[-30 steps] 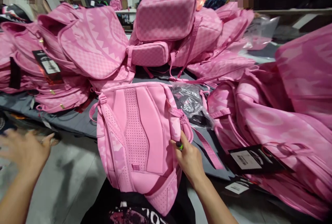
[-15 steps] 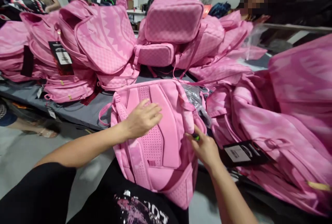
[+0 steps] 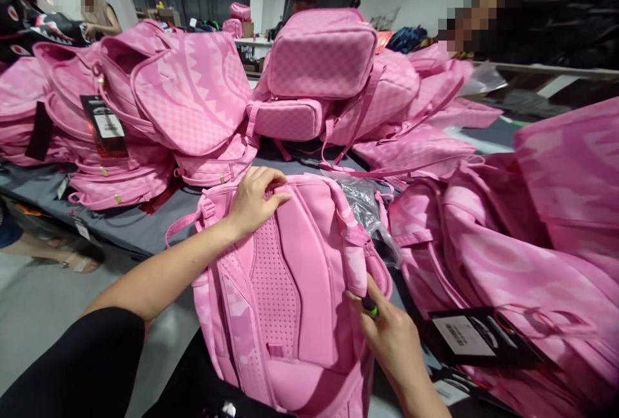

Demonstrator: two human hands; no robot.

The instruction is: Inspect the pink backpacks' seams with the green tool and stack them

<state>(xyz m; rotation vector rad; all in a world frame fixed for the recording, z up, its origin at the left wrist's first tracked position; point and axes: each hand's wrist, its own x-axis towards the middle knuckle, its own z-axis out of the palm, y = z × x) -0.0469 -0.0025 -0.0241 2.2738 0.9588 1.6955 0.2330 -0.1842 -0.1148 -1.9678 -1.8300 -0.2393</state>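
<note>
A pink backpack (image 3: 314, 263) stands upright in front of me, its padded back panel and shoulder straps facing me. At its top edge, my left hand (image 3: 258, 199) is closed, fingers curled over the rim and thumb on the padding. My right hand (image 3: 389, 324) is closed at the backpack's right side, by the lower part of a shoulder strap (image 3: 356, 263). Out of that fist shows a small black-and-green tool (image 3: 370, 308); most of it is hidden, so its kind is unclear. The right fingertips are partly behind the strap.
Pink backpacks (image 3: 193, 95) crowd the table (image 3: 159, 228) at left and behind. Another backpack (image 3: 512, 237) with a black hang tag (image 3: 483, 337) lies close on my right. Clear plastic wrapping (image 3: 362, 202) lies behind the backpack. A person (image 3: 99, 15) stands at far left; others are beyond the table.
My left hand has gone from lying on the back panel up to the top edge and curled over it. My right hand stays at the strap side. The view has tilted slightly upward.
</note>
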